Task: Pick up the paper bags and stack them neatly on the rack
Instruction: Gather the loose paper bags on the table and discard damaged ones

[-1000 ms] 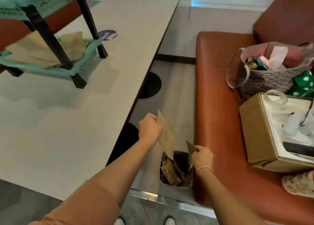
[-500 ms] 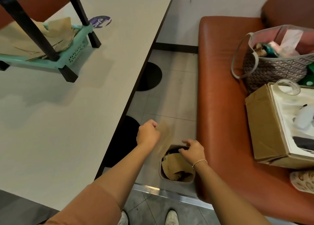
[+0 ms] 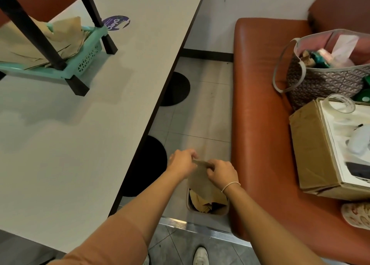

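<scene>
Above the bin [image 3: 207, 209]: left hand [image 3: 183, 162] and right hand [image 3: 220, 172] both pinch one paper bag's [image 3: 200, 180] top edge. Likely light, floppy, crease-prone; best gripped there.

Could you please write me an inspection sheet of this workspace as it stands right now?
Surface: pale table on the left, bearing a rack and a round purple sticker.
Job's things: one paper bag held over a small bin on the floor, which holds more paper bags; a stack of paper bags lies on the green tray of the rack.
Clutter: on the orange bench, a patterned tote, a cardboard box and a tape roll.
Grippers: left hand and right hand both pinch the bag's top edge.
Cables: nothing seen.
Surroundings: tiled floor, black table bases, white shoes at the bottom edge.
</scene>
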`<state>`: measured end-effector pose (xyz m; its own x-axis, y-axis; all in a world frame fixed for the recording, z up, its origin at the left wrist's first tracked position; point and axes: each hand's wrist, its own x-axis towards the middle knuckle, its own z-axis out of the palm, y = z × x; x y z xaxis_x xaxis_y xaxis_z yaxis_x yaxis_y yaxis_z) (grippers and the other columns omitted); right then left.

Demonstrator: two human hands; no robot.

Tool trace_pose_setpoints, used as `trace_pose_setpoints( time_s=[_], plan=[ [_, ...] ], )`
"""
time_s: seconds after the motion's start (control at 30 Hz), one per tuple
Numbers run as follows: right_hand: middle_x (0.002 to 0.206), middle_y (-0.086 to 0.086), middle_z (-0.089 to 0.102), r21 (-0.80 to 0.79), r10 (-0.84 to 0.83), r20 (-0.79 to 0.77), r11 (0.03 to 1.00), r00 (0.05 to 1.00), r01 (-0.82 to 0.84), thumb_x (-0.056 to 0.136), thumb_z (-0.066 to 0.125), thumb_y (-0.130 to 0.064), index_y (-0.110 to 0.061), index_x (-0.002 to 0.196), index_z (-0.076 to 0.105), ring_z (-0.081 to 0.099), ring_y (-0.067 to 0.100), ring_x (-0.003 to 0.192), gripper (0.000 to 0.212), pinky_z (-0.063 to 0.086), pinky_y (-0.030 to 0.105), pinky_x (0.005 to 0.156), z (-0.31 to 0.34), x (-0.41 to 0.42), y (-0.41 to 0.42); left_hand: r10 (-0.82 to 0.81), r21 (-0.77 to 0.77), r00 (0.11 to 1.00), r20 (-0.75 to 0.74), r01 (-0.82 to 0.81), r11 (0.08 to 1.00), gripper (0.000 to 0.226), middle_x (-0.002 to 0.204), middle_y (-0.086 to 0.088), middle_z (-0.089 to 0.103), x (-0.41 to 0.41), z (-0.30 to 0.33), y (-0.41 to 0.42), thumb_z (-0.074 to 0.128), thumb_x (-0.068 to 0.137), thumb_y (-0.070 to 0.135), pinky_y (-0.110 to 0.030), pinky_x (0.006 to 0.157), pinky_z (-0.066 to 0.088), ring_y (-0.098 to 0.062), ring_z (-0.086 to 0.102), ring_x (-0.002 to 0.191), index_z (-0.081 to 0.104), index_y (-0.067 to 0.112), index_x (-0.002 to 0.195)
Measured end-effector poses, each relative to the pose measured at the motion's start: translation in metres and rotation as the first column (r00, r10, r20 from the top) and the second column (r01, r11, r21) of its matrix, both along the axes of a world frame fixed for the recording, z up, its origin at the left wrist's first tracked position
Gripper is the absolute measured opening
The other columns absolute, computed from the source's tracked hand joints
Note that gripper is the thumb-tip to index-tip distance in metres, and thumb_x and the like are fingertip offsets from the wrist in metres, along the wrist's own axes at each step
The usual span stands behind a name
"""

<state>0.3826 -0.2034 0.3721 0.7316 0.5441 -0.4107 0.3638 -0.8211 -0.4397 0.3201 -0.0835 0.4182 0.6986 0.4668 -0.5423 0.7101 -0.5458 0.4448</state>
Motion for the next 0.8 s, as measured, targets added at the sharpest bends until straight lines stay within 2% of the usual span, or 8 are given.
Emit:
trace_pose_setpoints(
  time_s=[0.1,0.27,0.4,0.57,0.67,0.8],
  plan=[
    [0.103,0.014,0.065,-0.120,-0.098,-0.047,0.989,0.994,0.091,0.090,0.040,-0.011,-0.012,0.106,0.065,0.060,0.033,0.095,0.030,0.048,0.033,0.074,-0.016,-0.003,-0.011,-0.041,0.012,0.998,-0.047,0.042,0.999,0.045,0.133,-0.008,0.046,0.000,-0.004,0.005,0.061,0.090,0.026,-0.038,0.109,0.032,-0.025,0.035,0.129,0.045,0.022,0.132],
    [0.109,0.017,0.064,-0.176,-0.228,-0.167,0.964,0.959,0.198,0.091,0.040,-0.010,-0.009,0.109,0.064,0.059,0.032,0.098,0.030,0.047,0.031,0.076,-0.048,-0.008,-0.026,0.007,0.027,1.000,-0.015,-0.007,1.000,0.046,0.138,-0.008,0.042,-0.002,-0.011,0.018,0.056,0.093,0.027,-0.036,0.104,0.036,-0.024,0.032,0.131,0.042,0.016,0.136],
    [0.118,0.014,0.061,-0.224,-0.215,-0.213,0.960,0.953,0.167,0.092,0.049,-0.020,-0.008,0.122,0.057,0.058,0.029,0.108,0.033,0.047,0.030,0.085,-0.062,-0.015,-0.027,0.019,0.027,0.999,-0.035,-0.018,0.999,0.052,0.139,-0.010,0.039,-0.004,-0.015,0.020,0.057,0.093,0.031,-0.038,0.104,0.036,-0.026,0.030,0.131,0.039,0.015,0.138],
    [0.111,0.014,0.064,-0.233,-0.146,-0.176,0.967,0.973,0.103,0.090,0.040,-0.007,-0.006,0.110,0.063,0.059,0.028,0.103,0.030,0.044,0.025,0.075,-0.058,-0.014,-0.022,0.006,0.015,0.999,-0.040,-0.005,1.000,0.049,0.140,-0.010,0.038,-0.003,-0.011,0.018,0.056,0.093,0.030,-0.038,0.105,0.035,-0.026,0.030,0.132,0.041,0.014,0.138],
    [0.111,0.013,0.065,-0.205,-0.157,-0.157,0.971,0.975,0.123,0.089,0.040,-0.006,-0.007,0.111,0.066,0.060,0.027,0.103,0.034,0.050,0.029,0.084,-0.045,-0.006,-0.019,-0.003,0.014,1.000,-0.026,0.003,1.000,0.049,0.140,-0.010,0.039,0.001,-0.001,0.017,0.056,0.093,0.030,-0.039,0.107,0.035,-0.027,0.029,0.133,0.041,0.014,0.137],
    [0.111,0.011,0.066,-0.159,-0.154,-0.123,0.978,0.980,0.133,0.090,0.041,-0.009,-0.012,0.112,0.067,0.061,0.025,0.102,0.035,0.051,0.029,0.086,-0.021,0.004,-0.012,0.004,0.005,1.000,0.010,-0.004,1.000,0.046,0.140,-0.010,0.038,0.005,0.019,0.021,0.055,0.094,0.029,-0.036,0.103,0.038,-0.026,0.033,0.131,0.043,0.014,0.135]
  ],
)
